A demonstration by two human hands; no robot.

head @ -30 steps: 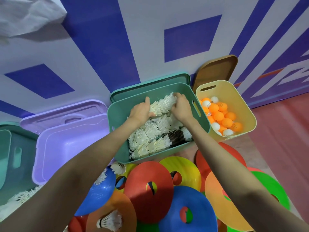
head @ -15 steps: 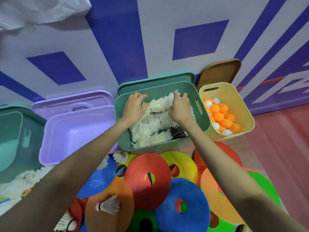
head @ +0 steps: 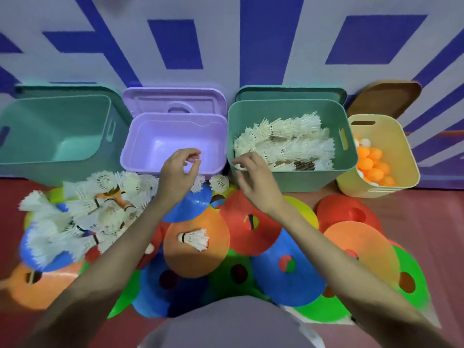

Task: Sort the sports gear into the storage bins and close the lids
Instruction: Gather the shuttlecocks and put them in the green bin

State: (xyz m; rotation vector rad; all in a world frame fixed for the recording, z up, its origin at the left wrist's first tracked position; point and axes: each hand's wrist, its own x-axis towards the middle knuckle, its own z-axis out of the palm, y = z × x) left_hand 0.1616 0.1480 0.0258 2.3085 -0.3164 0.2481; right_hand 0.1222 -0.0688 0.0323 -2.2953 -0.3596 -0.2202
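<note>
Four open bins stand along the wall. The right green bin (head: 291, 180) holds a heap of white shuttlecocks (head: 283, 144). An empty purple bin (head: 140, 159) sits beside it, then an empty green bin (head: 15, 167) at far left. The yellow bin (head: 401, 151) holds orange and white balls (head: 372, 162). My left hand (head: 175, 177) hovers over the purple bin's front rim, fingers loosely curled, holding nothing. My right hand (head: 253, 177) hovers at the shuttlecock bin's near left corner, also holding nothing. Loose shuttlecocks (head: 82, 212) lie on the floor at left.
Flat coloured disc cones (head: 283, 267) overlap on the red floor in front of the bins, one shuttlecock (head: 193, 238) lying on an orange disc. Lids lean against the patterned wall behind the bins: purple (head: 173, 99), green (head: 291, 92), brown (head: 384, 96).
Both hands have come out of the shuttlecock bin and drawn back toward me, holding nothing. The view has swung left and down, showing all four bins and the loose shuttlecocks.
</note>
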